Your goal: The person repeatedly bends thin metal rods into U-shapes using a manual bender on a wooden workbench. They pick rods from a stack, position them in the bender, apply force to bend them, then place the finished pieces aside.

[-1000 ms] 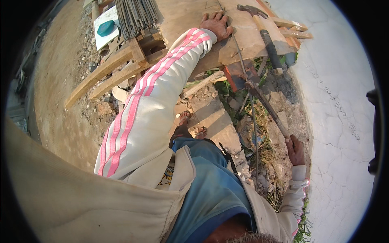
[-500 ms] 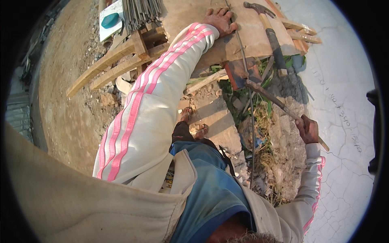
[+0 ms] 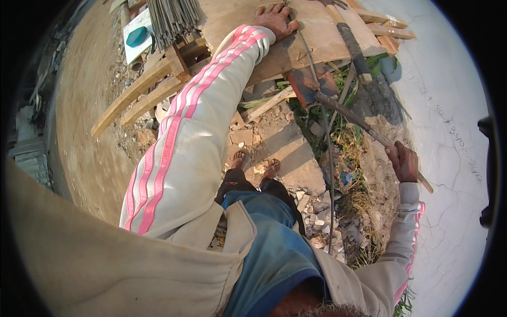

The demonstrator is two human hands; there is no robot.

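Note:
My left hand [image 3: 275,20] lies on a brown wooden board [image 3: 227,21] at the top, fingers spread flat. A thin steel rod [image 3: 328,153] runs from beside its fingers, over the board's near edge and down past my body on the right. My right hand [image 3: 404,162] is wrapped round a long brown bar [image 3: 362,124], near its lower end. The bar's far end meets the rod at a rusty reddish block [image 3: 305,90] by the board's edge; how they fit together is too small to tell.
A hammer [image 3: 353,47] lies on the board, its head mostly cut off by the frame. Bundled rods [image 3: 174,21], a teal round object [image 3: 137,37] and wooden beams [image 3: 132,98] are at the left. A cracked pale wall [image 3: 443,105] stands right. Rubble [image 3: 317,216] lies below.
The view has shifted a little, pushing the hammer's head almost out of frame. My feet stand slightly farther apart. Both hands keep their places on the board and the bar.

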